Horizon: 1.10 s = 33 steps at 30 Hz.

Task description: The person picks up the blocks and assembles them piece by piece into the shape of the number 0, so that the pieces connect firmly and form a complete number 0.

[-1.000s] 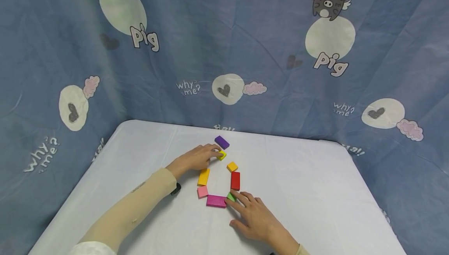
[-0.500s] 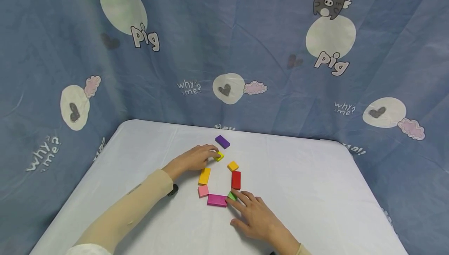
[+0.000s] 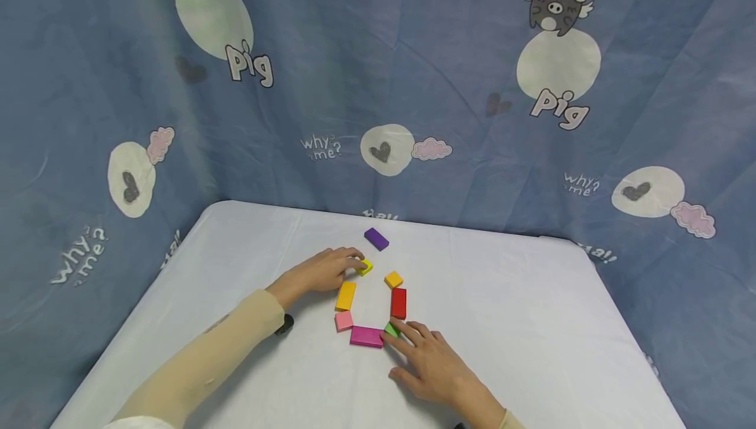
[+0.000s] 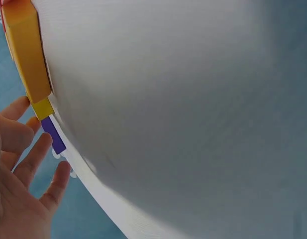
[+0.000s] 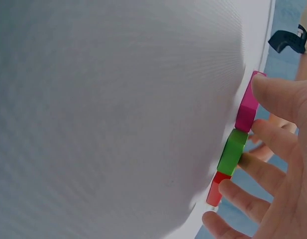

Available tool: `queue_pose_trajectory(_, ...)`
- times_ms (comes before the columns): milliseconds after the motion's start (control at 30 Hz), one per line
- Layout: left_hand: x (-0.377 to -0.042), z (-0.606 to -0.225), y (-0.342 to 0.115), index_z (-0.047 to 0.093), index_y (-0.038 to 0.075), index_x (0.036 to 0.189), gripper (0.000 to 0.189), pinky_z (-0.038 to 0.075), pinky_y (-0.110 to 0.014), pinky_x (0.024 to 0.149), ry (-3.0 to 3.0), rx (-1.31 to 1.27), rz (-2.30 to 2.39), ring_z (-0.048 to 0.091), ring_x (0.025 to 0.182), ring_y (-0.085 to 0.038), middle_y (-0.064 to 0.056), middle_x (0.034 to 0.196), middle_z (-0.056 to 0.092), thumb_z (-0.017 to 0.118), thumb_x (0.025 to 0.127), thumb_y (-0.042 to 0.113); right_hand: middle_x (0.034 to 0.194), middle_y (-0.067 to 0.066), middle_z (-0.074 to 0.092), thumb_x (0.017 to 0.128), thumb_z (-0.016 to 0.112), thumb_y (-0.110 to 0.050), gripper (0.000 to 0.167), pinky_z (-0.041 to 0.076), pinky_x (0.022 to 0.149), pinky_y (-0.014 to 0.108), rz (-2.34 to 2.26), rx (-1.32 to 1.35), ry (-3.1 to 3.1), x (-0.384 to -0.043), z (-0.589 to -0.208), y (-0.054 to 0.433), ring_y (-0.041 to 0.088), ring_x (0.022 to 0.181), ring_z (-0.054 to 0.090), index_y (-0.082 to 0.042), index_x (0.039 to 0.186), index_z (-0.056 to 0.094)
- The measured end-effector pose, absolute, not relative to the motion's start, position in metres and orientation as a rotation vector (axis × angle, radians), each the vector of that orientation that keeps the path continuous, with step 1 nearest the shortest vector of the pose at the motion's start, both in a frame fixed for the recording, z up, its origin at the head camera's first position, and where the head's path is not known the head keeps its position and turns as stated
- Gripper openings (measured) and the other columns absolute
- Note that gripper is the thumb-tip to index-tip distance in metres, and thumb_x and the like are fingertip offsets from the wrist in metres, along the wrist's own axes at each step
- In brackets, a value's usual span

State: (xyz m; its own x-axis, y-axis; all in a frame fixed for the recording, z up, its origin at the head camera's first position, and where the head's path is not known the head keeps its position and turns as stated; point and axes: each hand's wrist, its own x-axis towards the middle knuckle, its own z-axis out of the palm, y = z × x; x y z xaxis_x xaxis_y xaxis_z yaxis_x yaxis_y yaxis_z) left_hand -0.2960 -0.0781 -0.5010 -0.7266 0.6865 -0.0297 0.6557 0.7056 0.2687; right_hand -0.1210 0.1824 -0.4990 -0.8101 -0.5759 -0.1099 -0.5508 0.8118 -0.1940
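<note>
My left hand [image 3: 321,270] pinches a small yellow block [image 3: 365,267] at its fingertips, just beyond the long orange block [image 3: 346,296]. In the left wrist view, the same yellow block [image 4: 43,108] shows between the orange block and the purple one. My right hand [image 3: 434,367] has its fingers spread, two fingertips resting at a green block [image 3: 390,330]. That green block [image 5: 233,152] lies between the magenta block [image 3: 367,336] and the red block [image 3: 398,303]. Pink [image 3: 344,321] and small orange blocks [image 3: 393,279] belong to the same loose ring.
A purple block [image 3: 376,239] lies apart, near the far edge of the white-covered table [image 3: 520,324]. A blue curtain [image 3: 461,88] with pig prints hangs behind and around the table. A black band [image 3: 285,325] circles the left wrist.
My left hand has shifted the yellow block left and nearer, away from the purple block and toward the long orange one. The right hand stays at the green block.
</note>
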Motion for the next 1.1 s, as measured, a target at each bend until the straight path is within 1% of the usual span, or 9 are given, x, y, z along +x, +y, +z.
queue_pose_trajectory(133, -0.295, -0.503, -0.081, 0.066, 0.022, 0.128, 0.040, 0.038, -0.046, 0.106, 2.791, 1.102, 0.343, 0.048, 0.128, -0.020, 0.000, 0.137, 0.054, 0.054, 0.095, 0.004, 0.159, -0.003, 0.027, 0.095, 0.054, -0.052, 0.063, 0.041, 0.100, 0.054, -0.235, -0.898, 2.837, -0.121, -0.499, 0.182, 0.027, 0.136, 0.037, -0.035, 0.152, 0.033)
queue_pose_trajectory(400, -0.290, -0.505, -0.085, 0.066, 0.022, 0.128, 0.041, 0.039, -0.045, 0.105, 2.785, 1.083, 0.377, 0.049, 0.127, -0.020, 0.001, 0.137, 0.054, 0.055, 0.094, 0.003, 0.158, -0.002, 0.028, 0.095, 0.055, -0.052, 0.063, 0.041, 0.100, 0.053, -0.214, -0.903, 2.839, -0.120, -0.500, 0.181, 0.026, 0.136, 0.037, -0.035, 0.152, 0.033)
queue_pose_trajectory(667, -0.283, -0.503, -0.090, 0.069, 0.018, 0.124, 0.037, 0.042, -0.048, 0.101, 2.796, 1.169, 0.417, 0.051, 0.124, -0.024, -0.003, 0.133, 0.056, 0.055, 0.094, 0.000, 0.158, -0.004, 0.027, 0.095, 0.055, -0.053, 0.064, 0.041, 0.101, 0.053, -0.208, -0.890, 2.831, -0.120, -0.499, 0.181, 0.025, 0.136, 0.036, -0.036, 0.152, 0.033)
queue_pose_trajectory(933, -0.282, -0.505, -0.091, 0.070, 0.019, 0.122, 0.037, 0.042, -0.048, 0.101, 2.803, 1.171, 0.436, 0.050, 0.125, -0.022, -0.001, 0.133, 0.056, 0.055, 0.094, 0.001, 0.158, -0.004, 0.028, 0.094, 0.056, -0.053, 0.064, 0.041, 0.101, 0.053, -0.207, -0.892, 2.834, -0.120, -0.499, 0.181, 0.025, 0.136, 0.036, -0.036, 0.152, 0.033)
queue_pose_trajectory(1100, -0.279, -0.503, -0.092, 0.069, 0.016, 0.123, 0.037, 0.043, -0.047, 0.099, 2.795, 1.188, 0.445, 0.051, 0.123, -0.023, -0.002, 0.131, 0.056, 0.055, 0.093, -0.001, 0.158, -0.003, 0.027, 0.095, 0.055, -0.052, 0.064, 0.041, 0.100, 0.053, -0.219, -0.895, 2.836, -0.120, -0.500, 0.181, 0.026, 0.136, 0.037, -0.035, 0.152, 0.033)
